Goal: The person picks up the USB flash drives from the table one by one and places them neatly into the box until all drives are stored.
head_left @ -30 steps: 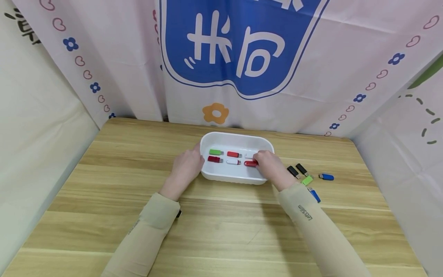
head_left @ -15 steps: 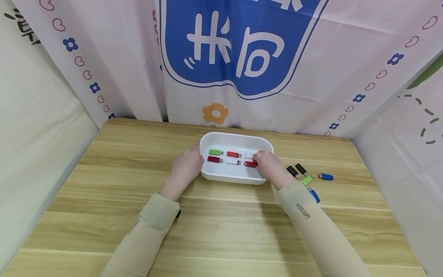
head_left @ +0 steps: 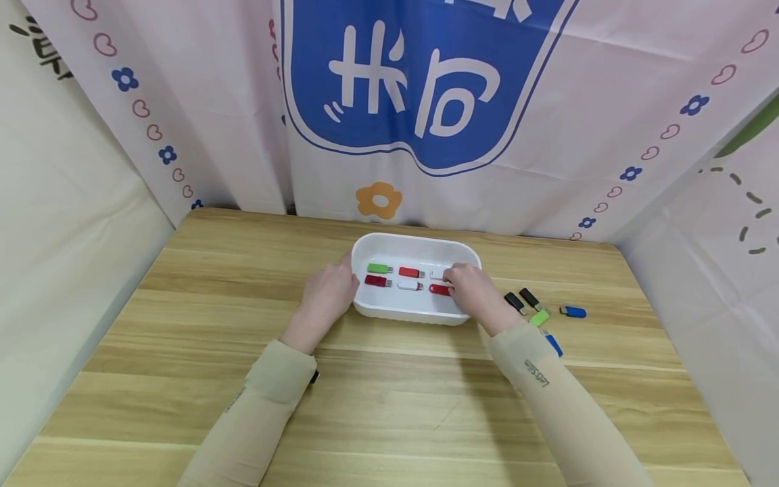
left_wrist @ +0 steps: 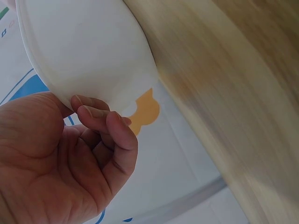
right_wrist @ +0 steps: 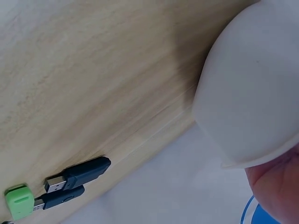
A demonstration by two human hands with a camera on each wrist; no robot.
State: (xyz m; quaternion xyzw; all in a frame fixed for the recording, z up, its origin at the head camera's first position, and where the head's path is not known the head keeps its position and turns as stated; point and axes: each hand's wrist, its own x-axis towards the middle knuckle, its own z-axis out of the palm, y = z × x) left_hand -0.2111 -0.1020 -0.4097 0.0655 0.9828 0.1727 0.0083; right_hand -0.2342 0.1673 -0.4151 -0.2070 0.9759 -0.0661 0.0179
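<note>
— Step in hand?

— Setting sticks (head_left: 409,272) in the tray (head_left: 414,315), I judge; two rows of three lie between my hands. My left hand (head_left: 327,291) has its fingers clamped on the near rim.

— Right hand (head_left: 477,291)?

— Over the opposite rim. Red stick (head_left: 438,289) at its fingers; tips hidden, cannot tell whether clamped.

— Next?

— Likely calls for squaring that stick, then reaching back rightward past those fingers for a black stick (head_left: 514,302).

The tabletop (head_left: 389,419) shows smooth wood grain. The tray (head_left: 409,315) is white plastic, glossy inside; toward the right edge, black USB sticks (right_wrist: 88,171) pair dark plastic with shiny metal plugs (right_wrist: 55,184). Creased cloth curtain (head_left: 608,88) lines the far edge.
</note>
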